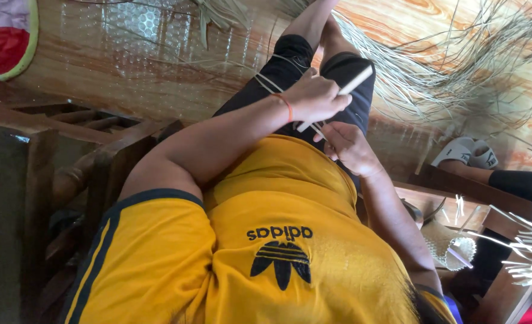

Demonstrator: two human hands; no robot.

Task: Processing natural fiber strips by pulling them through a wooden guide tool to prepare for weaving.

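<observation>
Over the lap, the left hand (317, 96) wraps its fingers tight around a pale stick (354, 80), angled for control. Just below, the right hand (348, 147) curls near its lower end; its grip is unclear. Loose straw (458, 66) lies within reach.

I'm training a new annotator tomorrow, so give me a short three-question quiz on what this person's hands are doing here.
1. Multiple choice: what does the left hand grip? A) scissors B) a pale stick C) a cup
2. True or false: the orange band sits on the right wrist.
3. Fill in: the white sandals lie on the ____, to the person's right.

Key: 1 B. 2 False: it is on the left wrist; the right hand is bare and sits by the stick's lower end. 3 floor.
</observation>
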